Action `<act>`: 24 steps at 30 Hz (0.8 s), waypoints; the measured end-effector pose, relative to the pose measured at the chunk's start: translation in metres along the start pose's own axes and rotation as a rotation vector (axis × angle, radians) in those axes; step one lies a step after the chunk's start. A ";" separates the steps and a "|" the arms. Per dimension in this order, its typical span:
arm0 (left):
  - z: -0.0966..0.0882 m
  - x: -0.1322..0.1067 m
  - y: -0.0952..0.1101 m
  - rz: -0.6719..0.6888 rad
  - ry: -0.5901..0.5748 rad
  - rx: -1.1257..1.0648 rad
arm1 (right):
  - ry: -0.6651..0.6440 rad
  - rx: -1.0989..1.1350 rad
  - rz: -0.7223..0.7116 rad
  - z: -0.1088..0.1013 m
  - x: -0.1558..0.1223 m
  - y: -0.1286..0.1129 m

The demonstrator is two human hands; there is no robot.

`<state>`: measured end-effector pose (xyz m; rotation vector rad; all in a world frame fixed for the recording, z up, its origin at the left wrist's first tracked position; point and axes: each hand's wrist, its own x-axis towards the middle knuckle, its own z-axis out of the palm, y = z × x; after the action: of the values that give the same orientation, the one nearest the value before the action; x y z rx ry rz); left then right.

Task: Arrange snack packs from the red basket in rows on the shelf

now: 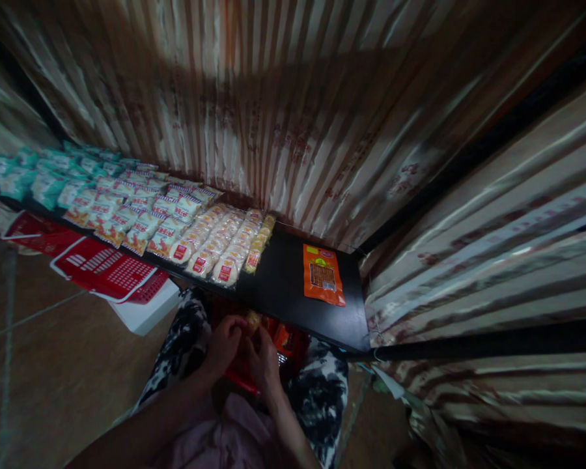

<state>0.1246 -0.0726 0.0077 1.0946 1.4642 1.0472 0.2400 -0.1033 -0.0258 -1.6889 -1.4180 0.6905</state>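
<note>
Both hands are low in my lap, over a red basket (247, 381) that holds orange snack packets (286, 339). My left hand (222, 348) and my right hand (264, 361) are curled together around a small yellowish packet (252, 320) at the basket's top. The fingers of both are bent inward and gripping. Just beyond the hands runs a black shelf (283, 286). One orange packet (323, 274) lies flat on its right end. Rows of cream and red packets (219, 244) fill the shelf's middle.
Teal packets (43, 176) line the shelf's far left. Red baskets (105, 270) and a white box (146, 312) sit on the tiled floor at left. Striped curtain fabric (469, 260) hangs behind the shelf and at right.
</note>
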 end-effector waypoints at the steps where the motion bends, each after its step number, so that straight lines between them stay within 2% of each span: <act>1: -0.001 0.001 0.002 0.003 -0.003 0.014 | -0.008 0.010 0.000 -0.001 0.002 -0.003; 6: -0.004 0.005 0.011 0.034 -0.011 0.048 | -0.018 0.051 -0.027 -0.004 0.010 -0.011; 13: -0.003 0.002 0.009 0.008 -0.018 -0.016 | 0.021 0.057 -0.019 -0.002 0.017 -0.007; 19: -0.004 0.004 0.011 0.124 -0.005 0.195 | -0.012 0.100 -0.010 -0.004 0.026 -0.016; 24: -0.005 0.010 0.015 0.205 0.041 0.190 | -0.022 0.092 -0.019 -0.001 0.032 -0.022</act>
<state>0.1204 -0.0600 0.0210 1.3894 1.5323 1.0932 0.2359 -0.0712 -0.0040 -1.5994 -1.3942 0.7542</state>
